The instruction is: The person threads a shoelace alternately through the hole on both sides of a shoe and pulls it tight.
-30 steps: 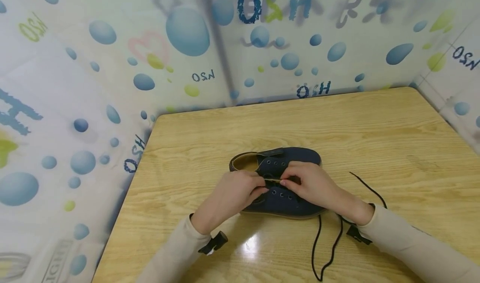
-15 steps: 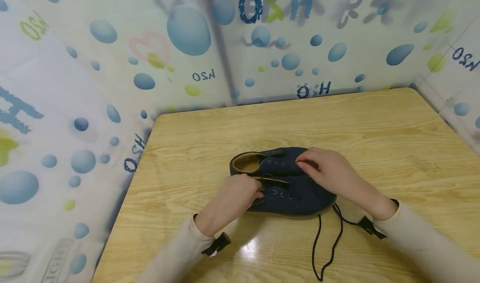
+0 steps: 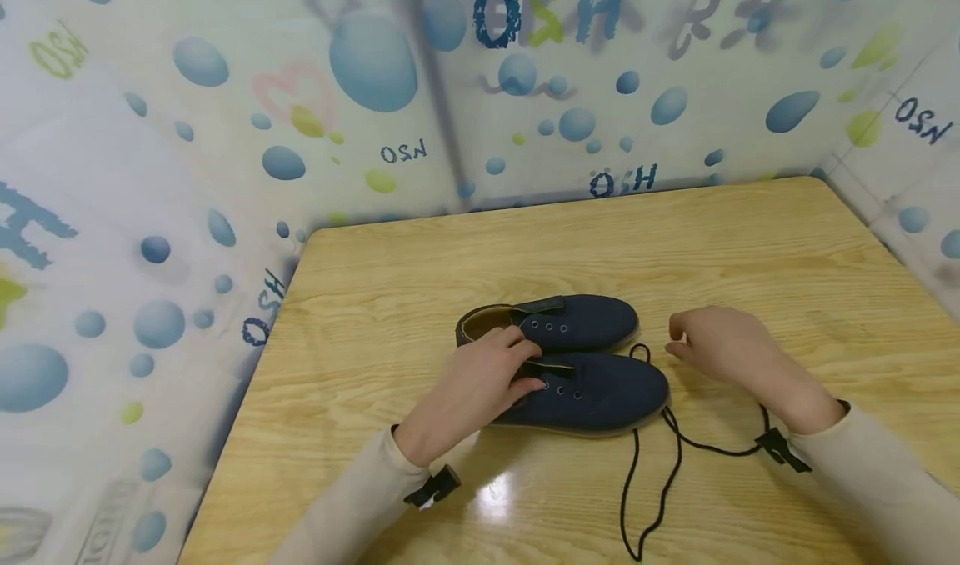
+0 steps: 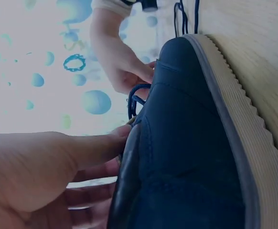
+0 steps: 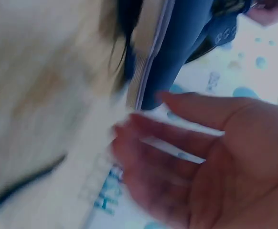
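Two navy lace-up shoes lie side by side, toes to the right, on the wooden table. My left hand is at the opening of the near shoe, thumb and fingers apart; its thumb touches the collar edge in the left wrist view, where the fingertips are partly hidden behind that near shoe. The far shoe shows bare eyelets. My right hand hovers right of the toes, fingers loosely bent, holding nothing in the right wrist view. A dark shoelace loops out from the near toe.
The wooden table extends around the shoes, with a patterned curtain behind and to the left. More lace runs toward the right forearm, and a small lace loop shows behind the near toe.
Both hands were together over the near shoe's tongue. My right hand has moved right, past the toes. My left hand stays by the opening, its thumb and fingers now spread.
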Action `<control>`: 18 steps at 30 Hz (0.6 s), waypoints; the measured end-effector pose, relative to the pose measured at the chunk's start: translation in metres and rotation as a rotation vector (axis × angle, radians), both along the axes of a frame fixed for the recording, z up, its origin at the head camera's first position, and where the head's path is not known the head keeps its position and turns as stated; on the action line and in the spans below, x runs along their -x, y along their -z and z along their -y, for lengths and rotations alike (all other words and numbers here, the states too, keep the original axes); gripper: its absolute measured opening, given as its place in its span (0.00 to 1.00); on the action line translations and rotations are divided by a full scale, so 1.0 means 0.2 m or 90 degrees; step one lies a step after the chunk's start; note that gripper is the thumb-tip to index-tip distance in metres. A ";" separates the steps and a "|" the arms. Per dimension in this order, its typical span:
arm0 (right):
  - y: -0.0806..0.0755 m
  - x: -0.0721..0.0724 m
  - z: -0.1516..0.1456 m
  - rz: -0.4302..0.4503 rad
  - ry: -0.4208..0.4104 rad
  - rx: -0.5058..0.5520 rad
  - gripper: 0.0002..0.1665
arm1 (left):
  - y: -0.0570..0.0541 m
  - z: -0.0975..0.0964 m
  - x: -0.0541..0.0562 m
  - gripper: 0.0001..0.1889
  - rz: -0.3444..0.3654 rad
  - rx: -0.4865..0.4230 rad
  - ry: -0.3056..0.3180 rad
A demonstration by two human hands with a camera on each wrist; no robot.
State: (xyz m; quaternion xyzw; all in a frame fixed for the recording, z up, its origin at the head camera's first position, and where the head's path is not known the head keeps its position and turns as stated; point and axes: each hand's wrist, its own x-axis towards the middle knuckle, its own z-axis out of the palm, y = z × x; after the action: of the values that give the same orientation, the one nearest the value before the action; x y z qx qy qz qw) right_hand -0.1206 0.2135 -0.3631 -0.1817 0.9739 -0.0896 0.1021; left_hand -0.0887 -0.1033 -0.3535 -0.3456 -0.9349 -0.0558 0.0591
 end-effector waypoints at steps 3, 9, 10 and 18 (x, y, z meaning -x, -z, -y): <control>0.01 -0.03 0.08 -0.032 -0.066 0.092 0.05 | 0.00 0.00 0.01 0.11 -0.020 -0.036 0.004; 0.06 -0.09 0.23 -0.093 -0.208 0.181 0.06 | 0.00 0.00 0.01 0.04 -0.033 -0.072 0.019; 0.07 -0.10 0.24 -0.092 -0.216 0.178 0.08 | 0.00 0.00 0.01 0.04 -0.032 -0.075 0.019; 0.12 -0.14 0.32 -0.153 -0.204 0.102 0.15 | 0.00 0.01 0.01 0.08 0.025 -0.054 -0.001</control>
State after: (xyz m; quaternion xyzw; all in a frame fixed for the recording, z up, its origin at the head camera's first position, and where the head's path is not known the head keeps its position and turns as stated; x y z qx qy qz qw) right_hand -0.0921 0.1493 -0.3868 -0.3509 0.9276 -0.1275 -0.0165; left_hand -0.0909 -0.1053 -0.3541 -0.3407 -0.9330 -0.1021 0.0556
